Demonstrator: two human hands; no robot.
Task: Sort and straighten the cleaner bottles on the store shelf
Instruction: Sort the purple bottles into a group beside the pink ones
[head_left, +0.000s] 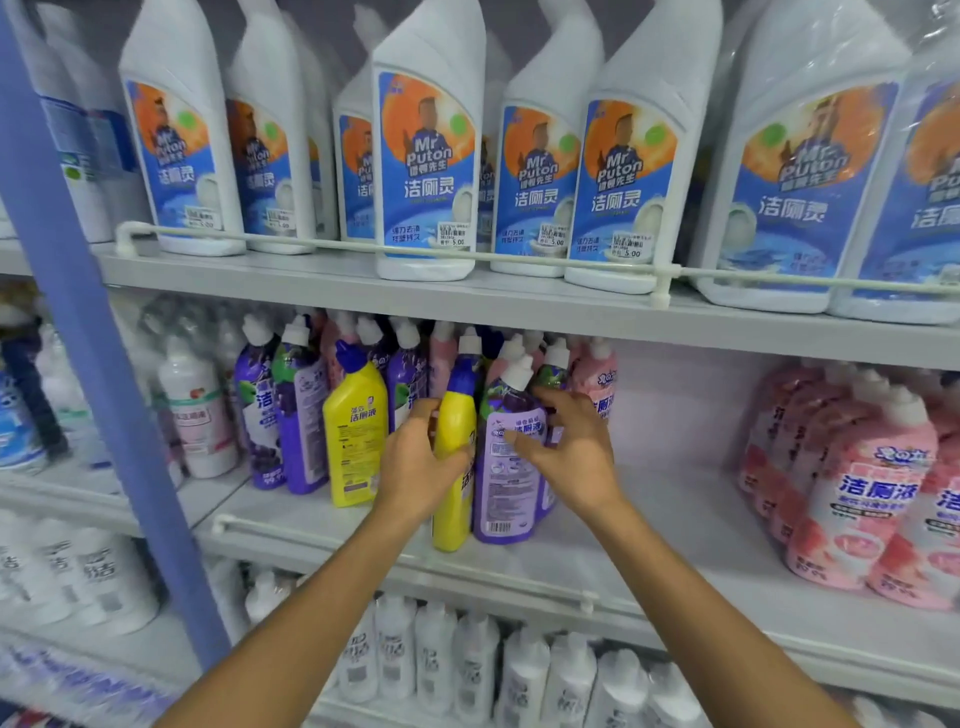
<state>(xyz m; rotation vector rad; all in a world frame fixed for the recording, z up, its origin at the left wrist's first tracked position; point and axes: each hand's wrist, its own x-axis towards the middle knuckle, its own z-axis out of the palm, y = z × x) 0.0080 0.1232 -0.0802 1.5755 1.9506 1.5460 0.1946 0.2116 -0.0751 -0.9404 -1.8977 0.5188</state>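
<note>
Grips with the left hand (415, 462) a yellow bottle (453, 519) that has a blue neck and a white cap, fingers curled round its left side, thumb bent across its front. Keeps it upright near the front of the middle shelf (649, 525), just behind the white rail (322, 538), its right side touching a purple bottle (506, 493). Clasps that purple bottle with the right hand (569, 457): thumb tip pressed on the lilac label, the other fingers spread and curved round the bottle's right shoulder below the white cap. Cannot tell whether either base sits fully on the shelf. Faces, just to the left, a second yellow bottle (356, 436) standing upright, and beside that a tight cluster of purple bottles (283, 415), with pale pink ones packed behind. Looks past a bare stretch of the same shelf to a group of pink bottles (857, 488) well apart on the right. Looks up at big white bottles (426, 156) with blue and orange labels lined along the upper shelf (311, 291), and down at small white bottles (467, 670) on the level below. Stands close to a blue post (88, 322) on the left.
</note>
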